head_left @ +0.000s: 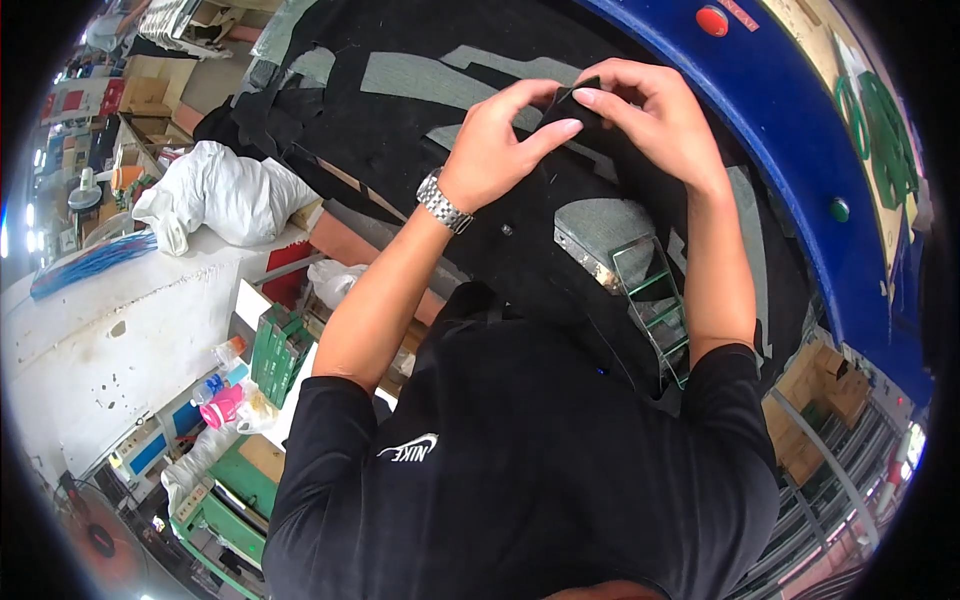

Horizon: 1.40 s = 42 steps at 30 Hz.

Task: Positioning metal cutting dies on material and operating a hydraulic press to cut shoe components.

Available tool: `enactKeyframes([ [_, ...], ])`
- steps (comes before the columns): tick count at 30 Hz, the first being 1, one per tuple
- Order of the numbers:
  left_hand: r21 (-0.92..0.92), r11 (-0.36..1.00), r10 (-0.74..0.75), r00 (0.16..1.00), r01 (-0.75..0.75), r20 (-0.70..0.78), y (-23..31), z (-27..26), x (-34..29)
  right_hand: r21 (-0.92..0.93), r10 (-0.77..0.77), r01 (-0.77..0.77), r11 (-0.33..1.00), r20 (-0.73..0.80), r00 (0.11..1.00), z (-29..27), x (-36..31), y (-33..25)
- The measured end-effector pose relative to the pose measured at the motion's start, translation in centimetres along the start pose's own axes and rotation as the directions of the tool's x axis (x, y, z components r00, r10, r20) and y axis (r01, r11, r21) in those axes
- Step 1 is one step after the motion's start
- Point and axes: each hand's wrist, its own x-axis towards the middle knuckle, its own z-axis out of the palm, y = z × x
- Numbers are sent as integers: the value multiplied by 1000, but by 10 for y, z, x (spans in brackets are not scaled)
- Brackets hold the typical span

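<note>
My right hand (655, 120) pinches a small black piece of sheet material (578, 97) between thumb and fingers. Opposite it, my left hand (500, 145), with a metal-band watch (443, 202) at the wrist, holds the near side of the same piece; its thumb stretches toward the right hand. Both hands are raised over a spread of black sheet material (500, 260) with grey cut-out shapes (420, 80). Closer to my body, a green-edged frame with crossbars, like a cutting die (655, 310), lies near my right forearm beside a grey patch (610, 228).
A blue machine beam (800, 190) with a red button (711, 20) and a green button (839, 209) curves along the right. At left, a white bag (225, 190) rests on a white surface (120, 330). Green stacked frames (275, 355) stand by my left elbow. Cardboard boxes (825, 395) sit lower right.
</note>
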Motion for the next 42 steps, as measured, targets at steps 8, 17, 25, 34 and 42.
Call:
enactKeyframes([
  [8, -662, 595, -205, 882, 456, 423, 92, -64, -2, 435, 10, -19, 900, 23, 1000, -7, -21, -86],
  [17, -760, 529, -122, 920, 377, 372, 112, -86, -25, 481, -22, -13, 876, 67, 997, 2, -32, -117],
  [25, -748, 520, -308, 907, 413, 286, 117, -84, -30, 263, -40, 54, 963, -61, 997, 15, -36, -141],
  [34, -807, 495, -496, 867, 322, 42, 97, -45, -36, 324, 10, 89, 942, -293, 956, 71, -47, -124],
  [42, -768, 556, -344, 929, 318, 136, 85, -61, -50, 519, 71, 46, 853, -204, 976, 73, -40, -120],
])
